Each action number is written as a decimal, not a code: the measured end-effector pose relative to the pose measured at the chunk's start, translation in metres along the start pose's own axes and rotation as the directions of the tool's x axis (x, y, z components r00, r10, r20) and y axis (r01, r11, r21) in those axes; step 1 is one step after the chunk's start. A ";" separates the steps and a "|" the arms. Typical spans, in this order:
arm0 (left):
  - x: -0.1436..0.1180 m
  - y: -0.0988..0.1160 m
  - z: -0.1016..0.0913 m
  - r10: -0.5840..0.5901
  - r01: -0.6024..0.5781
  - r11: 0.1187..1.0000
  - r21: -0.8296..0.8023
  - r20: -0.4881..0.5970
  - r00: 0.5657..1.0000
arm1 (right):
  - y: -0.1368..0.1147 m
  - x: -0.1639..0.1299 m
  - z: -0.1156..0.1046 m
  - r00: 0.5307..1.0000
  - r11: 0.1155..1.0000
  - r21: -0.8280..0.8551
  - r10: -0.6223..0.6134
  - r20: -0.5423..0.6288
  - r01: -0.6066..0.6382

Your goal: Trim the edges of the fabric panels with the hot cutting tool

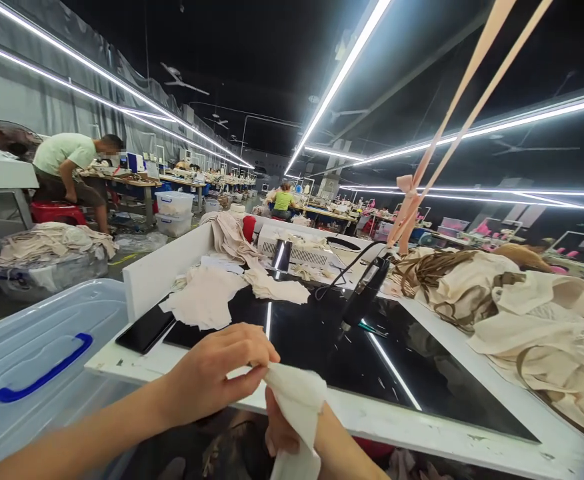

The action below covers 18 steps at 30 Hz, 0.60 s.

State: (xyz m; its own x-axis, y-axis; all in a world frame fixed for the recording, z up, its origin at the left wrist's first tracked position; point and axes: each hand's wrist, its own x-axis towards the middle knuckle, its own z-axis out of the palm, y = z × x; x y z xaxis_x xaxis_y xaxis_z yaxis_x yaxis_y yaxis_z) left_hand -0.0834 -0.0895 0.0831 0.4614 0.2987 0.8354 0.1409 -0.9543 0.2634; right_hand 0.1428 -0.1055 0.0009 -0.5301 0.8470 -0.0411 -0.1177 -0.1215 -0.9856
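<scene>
Matt cream cloth piece (297,400); glossy black tabletop (372,360); translucent plastic bin (47,347).

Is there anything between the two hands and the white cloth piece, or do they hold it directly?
Nothing visible: the left hand pinches the white cloth piece at its top and the right hand grips it from below.

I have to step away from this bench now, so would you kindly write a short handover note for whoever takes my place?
Left hand: pinching the top edge of a white fabric piece at the near edge of the black-topped work table.
Right hand: below it, mostly hidden, gripping the same piece from underneath.
Nearby: cut cream pieces on the table's left, a black phone beside them, a cream garment pile on the right, a clear lidded bin to the left.
Done: one piece picked up.
Left: the loose pieces and the pile remain on the table.
</scene>
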 end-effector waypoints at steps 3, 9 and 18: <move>-0.015 -0.011 0.007 -0.352 0.349 0.932 -0.098 -0.015 0.936 | -0.027 -0.007 0.000 0.997 0.999 0.020 -0.028 -0.066 0.029; -0.032 -0.028 0.032 -0.796 0.800 0.318 -0.509 0.315 0.517 | -0.067 -0.012 -0.005 0.963 0.997 -0.071 0.003 -0.270 -0.023; -0.015 -0.026 0.058 -0.691 0.721 -0.130 -0.681 0.584 0.427 | -0.065 0.000 -0.010 0.975 0.988 -0.140 0.029 -0.220 -0.061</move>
State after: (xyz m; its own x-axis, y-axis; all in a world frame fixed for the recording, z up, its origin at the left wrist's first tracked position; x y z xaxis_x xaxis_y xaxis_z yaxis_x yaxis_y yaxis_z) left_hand -0.0429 -0.0694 0.0360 0.6108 0.7845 -0.1071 -0.2818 0.3419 0.8965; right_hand 0.1590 -0.0927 0.0636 -0.3359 0.9360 -0.1049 0.0336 -0.0994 -0.9945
